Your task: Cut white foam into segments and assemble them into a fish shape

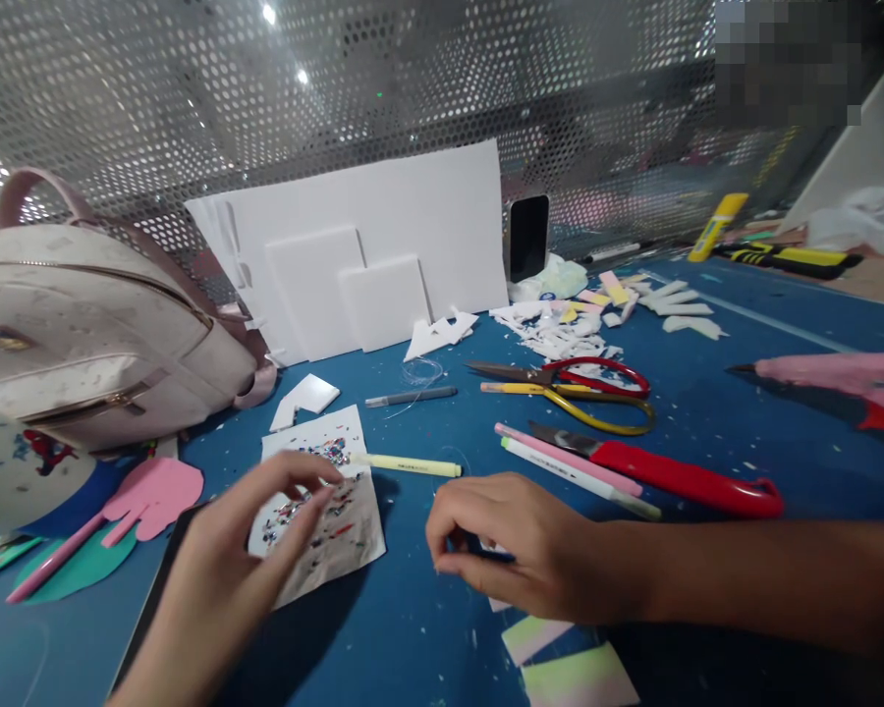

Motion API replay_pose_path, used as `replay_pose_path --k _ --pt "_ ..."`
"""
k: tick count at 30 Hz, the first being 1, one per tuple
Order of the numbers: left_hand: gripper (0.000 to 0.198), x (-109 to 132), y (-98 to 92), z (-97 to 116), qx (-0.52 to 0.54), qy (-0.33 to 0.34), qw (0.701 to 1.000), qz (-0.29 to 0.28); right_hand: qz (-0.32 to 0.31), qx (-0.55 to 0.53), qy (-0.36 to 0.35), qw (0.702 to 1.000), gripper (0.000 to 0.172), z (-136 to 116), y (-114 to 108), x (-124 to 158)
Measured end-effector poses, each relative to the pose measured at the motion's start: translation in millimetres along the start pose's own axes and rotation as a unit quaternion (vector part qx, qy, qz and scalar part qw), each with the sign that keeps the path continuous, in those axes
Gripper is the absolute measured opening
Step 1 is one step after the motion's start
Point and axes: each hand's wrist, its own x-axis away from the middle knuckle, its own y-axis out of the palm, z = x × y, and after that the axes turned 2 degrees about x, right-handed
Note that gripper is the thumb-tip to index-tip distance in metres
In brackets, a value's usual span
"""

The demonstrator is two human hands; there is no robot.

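Observation:
My left hand hovers over a white paper sheet strewn with small shiny bits; its thumb and index finger are apart, and nothing shows between them. To the right, my right hand is curled above the blue table, thumb and fingertips drawn together. Whatever those fingertips hold, if anything, is too small to make out. Pastel green and pink paper pieces lie just below my right hand. A pale yellow marker rests between the sheet and the pens, beyond both hands.
Red-handled scissors, a red cutter and pens lie right of centre. A pink glue gun is far right. White boards, a phone and scraps stand or lie behind. A backpack is left.

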Motion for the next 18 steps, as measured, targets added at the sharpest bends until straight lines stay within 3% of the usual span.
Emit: replay_pose_path --k 3,6,18 --pt "0.014 -15.7 -11.7 -29.6 -0.057 -0.013 0.998 -0.038 0.005 -0.010 0.019 1.000 0.004 -0.9 -0.2 -0.3" --pt "0.017 -21.6 -8.0 -46.7 -0.057 0.005 0.995 -0.084 0.002 -0.018 0.024 1.000 0.005 -1.2 -0.2 -1.0" --pt "0.016 -23.2 7.8 -57.6 -0.060 0.032 0.992 -0.104 -0.015 -0.032 0.017 0.999 0.003 1.6 1.2 -1.0"
